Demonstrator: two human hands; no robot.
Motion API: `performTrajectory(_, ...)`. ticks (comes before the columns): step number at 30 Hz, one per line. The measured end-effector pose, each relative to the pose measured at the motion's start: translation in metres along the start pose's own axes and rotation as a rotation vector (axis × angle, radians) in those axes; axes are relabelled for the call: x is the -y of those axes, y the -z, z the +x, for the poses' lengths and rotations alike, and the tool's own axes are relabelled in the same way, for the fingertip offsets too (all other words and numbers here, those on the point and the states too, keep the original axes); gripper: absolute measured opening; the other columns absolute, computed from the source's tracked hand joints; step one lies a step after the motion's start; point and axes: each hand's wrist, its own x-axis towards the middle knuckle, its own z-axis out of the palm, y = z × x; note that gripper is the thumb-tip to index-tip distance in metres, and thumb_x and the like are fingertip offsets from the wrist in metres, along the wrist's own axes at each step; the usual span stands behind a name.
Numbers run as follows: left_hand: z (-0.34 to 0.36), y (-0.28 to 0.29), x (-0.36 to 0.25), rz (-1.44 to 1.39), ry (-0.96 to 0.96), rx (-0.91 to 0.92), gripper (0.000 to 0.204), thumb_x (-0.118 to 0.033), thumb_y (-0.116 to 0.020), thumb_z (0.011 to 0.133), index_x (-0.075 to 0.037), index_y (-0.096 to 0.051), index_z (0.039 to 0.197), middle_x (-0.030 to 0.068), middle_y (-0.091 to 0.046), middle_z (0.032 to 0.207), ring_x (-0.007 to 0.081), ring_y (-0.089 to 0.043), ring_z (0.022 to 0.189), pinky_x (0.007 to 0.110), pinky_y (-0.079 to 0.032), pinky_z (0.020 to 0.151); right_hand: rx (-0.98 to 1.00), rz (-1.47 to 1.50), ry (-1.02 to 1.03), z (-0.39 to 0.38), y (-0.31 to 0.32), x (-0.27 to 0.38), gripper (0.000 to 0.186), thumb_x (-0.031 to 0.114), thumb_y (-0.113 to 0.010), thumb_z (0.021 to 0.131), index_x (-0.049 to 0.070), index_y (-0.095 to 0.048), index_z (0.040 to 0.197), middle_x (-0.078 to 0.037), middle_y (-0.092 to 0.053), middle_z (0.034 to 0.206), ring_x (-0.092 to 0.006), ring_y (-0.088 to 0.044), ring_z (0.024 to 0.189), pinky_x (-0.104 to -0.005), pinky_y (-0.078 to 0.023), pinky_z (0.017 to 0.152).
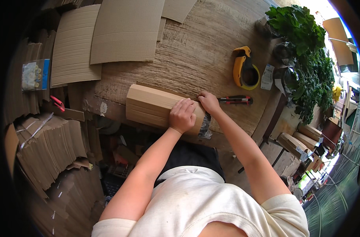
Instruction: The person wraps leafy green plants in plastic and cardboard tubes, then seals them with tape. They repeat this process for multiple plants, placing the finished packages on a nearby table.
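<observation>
A long brown cardboard box point(148, 108) with folded, angled sides lies along the near edge of the wooden table. My left hand point(182, 114) rests on its top toward the right end, fingers curled together against the cardboard. At the far right corner of the box, my right hand point(208, 102) has its bent fingers against the edge; the fingertips are partly hidden. Shiny clear tape point(205, 125) covers the right end. Just right of my right hand lies a red and black utility knife point(236, 100). Farther back sits a yellow tape dispenser point(243, 69) with a roll in it.
Flat cardboard sheets point(124, 31) lie at the back left of the table point(203, 43). Stacked cardboard point(49, 150) fills the left side, with red-handled scissors point(58, 103) near it. Leafy green plants point(302, 43) line the right edge. Long boxes point(294, 144) lie beyond, lower right.
</observation>
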Motion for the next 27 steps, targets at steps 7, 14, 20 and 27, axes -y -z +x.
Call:
performTrajectory(7, -0.005, 0.001, -0.001, 0.011, -0.001, 0.004, 0.022, -0.006, -0.052, 0.067, -0.007, -0.061, 0.087, 0.0091, -0.063, 0.097, 0.029, -0.06, 0.099, 0.042, -0.046, 0.089, 0.292, 0.189, 0.199, -0.039, 0.021, -0.006, 0.077, 0.044, -0.072, 0.063, 0.001, -0.05, 0.123, -0.023, -0.048, 0.118, -0.0329, -0.045, 0.114, -0.0367, -0.038, 0.095)
performTrajectory(14, -0.013, 0.003, -0.004, 0.036, -0.021, 0.07, 0.025, -0.009, -0.055, 0.067, -0.007, -0.06, 0.092, 0.009, -0.06, 0.102, 0.028, -0.058, 0.103, 0.043, -0.044, 0.091, 0.272, 0.053, 0.405, -0.06, 0.022, -0.004, 0.108, 0.041, -0.086, 0.043, -0.002, -0.036, 0.13, -0.023, -0.042, 0.123, -0.0381, -0.038, 0.118, -0.0407, -0.034, 0.101)
performTrajectory(20, -0.01, 0.03, -0.024, 0.06, -0.02, 0.423, 0.069, -0.036, -0.072, 0.068, -0.007, -0.045, 0.124, 0.0117, -0.048, 0.119, 0.0307, -0.042, 0.118, 0.043, -0.035, 0.1, 0.052, -0.041, 0.319, -0.11, 0.003, 0.005, 0.097, 0.025, -0.086, 0.039, 0.009, -0.042, 0.124, -0.01, -0.043, 0.126, -0.0349, -0.038, 0.119, -0.0426, -0.045, 0.092)
performTrajectory(27, 0.067, 0.023, 0.015, -0.01, 0.147, 1.732, 0.111, -0.045, -0.084, 0.043, -0.004, -0.036, 0.134, 0.0196, -0.057, 0.116, 0.0329, -0.054, 0.108, 0.039, -0.043, 0.094, -0.085, -0.086, 0.43, -0.149, -0.02, -0.005, 0.092, 0.017, -0.084, 0.045, 0.011, -0.041, 0.126, -0.009, -0.04, 0.131, -0.035, -0.034, 0.125, -0.0433, -0.049, 0.09)
